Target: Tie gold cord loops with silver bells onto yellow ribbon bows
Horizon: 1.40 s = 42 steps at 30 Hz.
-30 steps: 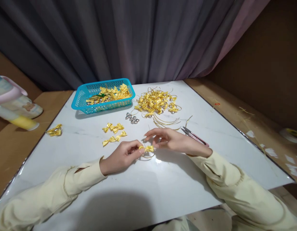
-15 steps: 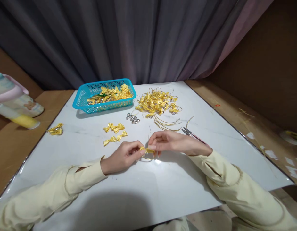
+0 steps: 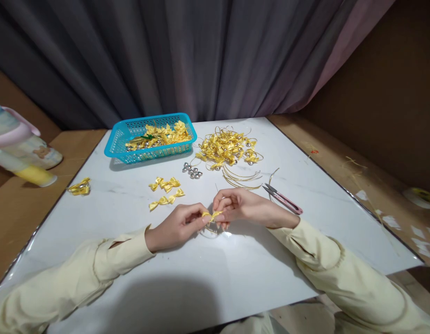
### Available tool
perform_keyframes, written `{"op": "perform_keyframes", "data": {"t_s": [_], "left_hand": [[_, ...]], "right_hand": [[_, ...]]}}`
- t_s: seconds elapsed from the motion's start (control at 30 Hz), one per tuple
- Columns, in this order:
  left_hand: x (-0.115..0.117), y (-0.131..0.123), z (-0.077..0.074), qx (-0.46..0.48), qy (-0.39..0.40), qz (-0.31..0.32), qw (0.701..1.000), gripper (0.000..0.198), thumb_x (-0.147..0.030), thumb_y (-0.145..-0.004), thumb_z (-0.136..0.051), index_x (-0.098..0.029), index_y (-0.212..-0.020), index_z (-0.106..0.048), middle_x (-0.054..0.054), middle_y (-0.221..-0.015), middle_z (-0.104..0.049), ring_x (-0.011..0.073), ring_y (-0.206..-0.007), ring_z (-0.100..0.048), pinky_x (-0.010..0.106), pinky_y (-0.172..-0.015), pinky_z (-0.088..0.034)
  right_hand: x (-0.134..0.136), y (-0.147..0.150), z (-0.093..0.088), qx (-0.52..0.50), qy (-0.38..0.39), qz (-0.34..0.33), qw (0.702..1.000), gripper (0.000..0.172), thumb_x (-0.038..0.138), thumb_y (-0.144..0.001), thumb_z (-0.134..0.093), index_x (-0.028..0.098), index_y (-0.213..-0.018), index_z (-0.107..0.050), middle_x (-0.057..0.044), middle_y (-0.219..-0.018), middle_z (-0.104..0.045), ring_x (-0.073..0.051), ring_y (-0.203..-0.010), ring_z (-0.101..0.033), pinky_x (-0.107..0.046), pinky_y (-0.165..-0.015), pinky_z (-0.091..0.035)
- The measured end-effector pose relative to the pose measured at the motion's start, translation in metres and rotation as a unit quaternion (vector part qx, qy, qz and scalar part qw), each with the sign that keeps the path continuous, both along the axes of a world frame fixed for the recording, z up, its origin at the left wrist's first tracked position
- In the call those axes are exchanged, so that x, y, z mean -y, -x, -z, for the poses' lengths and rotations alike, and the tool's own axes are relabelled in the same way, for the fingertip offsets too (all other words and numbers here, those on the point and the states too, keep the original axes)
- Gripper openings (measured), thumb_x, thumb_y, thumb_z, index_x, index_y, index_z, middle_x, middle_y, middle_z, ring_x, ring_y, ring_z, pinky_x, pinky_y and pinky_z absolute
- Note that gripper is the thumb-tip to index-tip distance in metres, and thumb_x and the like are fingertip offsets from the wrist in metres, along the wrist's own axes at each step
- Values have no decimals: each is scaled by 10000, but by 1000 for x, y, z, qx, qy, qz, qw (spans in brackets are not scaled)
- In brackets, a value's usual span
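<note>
Between my two hands is a small yellow ribbon bow (image 3: 212, 216) with a thin gold cord curving below it. My left hand (image 3: 182, 226) pinches the bow's left loop between thumb and fingertips. On the other side, my right hand (image 3: 237, 207) grips the right loop, its other fingers curled behind. Several loose yellow bows (image 3: 166, 184) lie beyond my left hand. Silver heart-shaped beads (image 3: 192, 170) sit in a small cluster farther back. Cut gold cords (image 3: 240, 179) are spread beyond my right hand, beside pink-handled thread snips (image 3: 282, 199).
A blue basket (image 3: 150, 154) of yellow bows and beads stands at the back left. Right of it lies a pile of corded bows (image 3: 223, 147). Another yellow bunch (image 3: 80, 186) is at the left edge. A bottle (image 3: 23, 139) stands beyond the white tabletop (image 3: 201, 283).
My right hand has shifted slightly left and closed on the bow's right loop, leaving more of the snips in sight. My left hand keeps its pinch in place.
</note>
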State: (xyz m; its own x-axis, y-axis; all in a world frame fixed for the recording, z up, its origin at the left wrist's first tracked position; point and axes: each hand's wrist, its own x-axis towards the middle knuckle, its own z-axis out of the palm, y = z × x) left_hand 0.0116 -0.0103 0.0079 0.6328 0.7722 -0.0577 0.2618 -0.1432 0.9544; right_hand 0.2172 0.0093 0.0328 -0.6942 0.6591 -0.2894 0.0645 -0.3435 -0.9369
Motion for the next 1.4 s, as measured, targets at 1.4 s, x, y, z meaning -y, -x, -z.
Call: {"op": "perform_keyframes", "data": {"t_s": [1.4], "left_hand": [[6,1,6,-118,-317,-32,941,180,-211,-914,-386,-155,-802,-515,26,-703,-537,128,-620,-468,242,-595,-340]], "right_hand": [[5,10,19,149,-217,105,959,253,389,-722,-661,136,-738,-661,-52,-852,-528,-132,-670,-532,-276,-632,-453]]}}
